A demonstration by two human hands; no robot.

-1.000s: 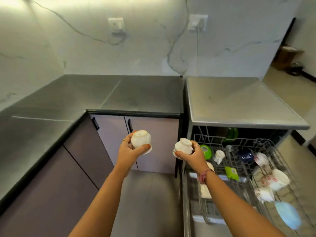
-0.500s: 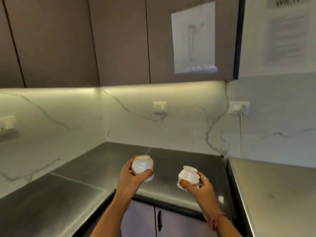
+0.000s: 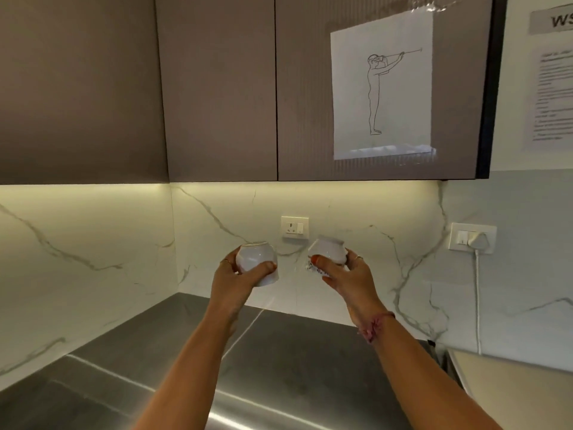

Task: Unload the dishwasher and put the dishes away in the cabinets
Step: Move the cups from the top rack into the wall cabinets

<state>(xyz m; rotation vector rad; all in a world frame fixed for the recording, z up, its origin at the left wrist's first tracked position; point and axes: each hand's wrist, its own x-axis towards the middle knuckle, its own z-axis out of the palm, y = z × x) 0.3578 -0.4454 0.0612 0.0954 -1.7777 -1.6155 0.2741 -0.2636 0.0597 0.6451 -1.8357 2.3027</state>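
Observation:
My left hand (image 3: 235, 277) grips a small white bowl (image 3: 255, 257), held upside down with its base up. My right hand (image 3: 344, 276) grips a second small white bowl (image 3: 328, 251), also inverted, with a patterned rim showing below my thumb. Both bowls are raised in front of the marble backsplash, above the dark counter (image 3: 279, 361). Above them hang the brown upper cabinets, all shut: a middle door (image 3: 220, 88) and a right door (image 3: 310, 119). The dishwasher is out of view.
A sheet with a line drawing of a figure (image 3: 381, 85) is taped to the right cabinet door. A wall socket (image 3: 294, 226) sits behind the bowls; a plugged-in socket (image 3: 473, 238) with a white cord is at the right. A steel surface (image 3: 496, 364) adjoins the counter.
The view has tilted up from the dishwasher rack to the upper cabinets. Both hands have risen with their bowls, from waist height to the backsplash under the cabinets.

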